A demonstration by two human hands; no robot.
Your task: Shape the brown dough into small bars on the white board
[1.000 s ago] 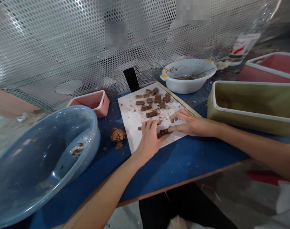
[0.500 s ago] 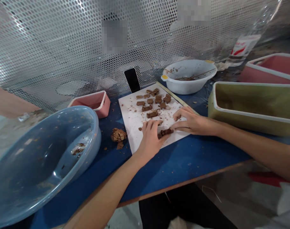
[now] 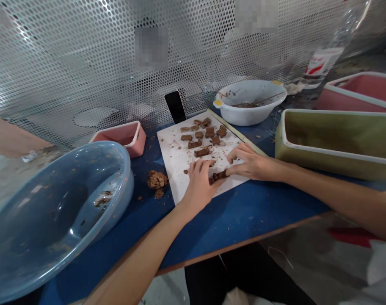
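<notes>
While lying on the flat white sheet (image 3: 177, 171) between both hands, treat the short, dark brown, clay-like piece (image 3: 219, 174) as probably light, soft and easily dented, more tacky than slippery. Note the left hand (image 3: 199, 184) partly open, with fingers curved, a gap before the thumb, and the thumb alongside the near side of the piece; impossible to tell whether pressing or merely resting. Note the right hand (image 3: 252, 164) also partly open, with one extended digit touching the right end and the other fingers bent clear; no closed grip visible. Support lightly at both ends, using flat fingertips; avoid pinching the middle. Given the brown crumbs (image 3: 223, 148) beyond the fingertips, expect fragile edges. Locate similar small brown moulded pieces (image 3: 202, 151) just beyond the left fingers, and a rough, crumbly brown lump (image 3: 157, 180) left of the left hand, on the blue tabletop (image 3: 244, 207).
</notes>
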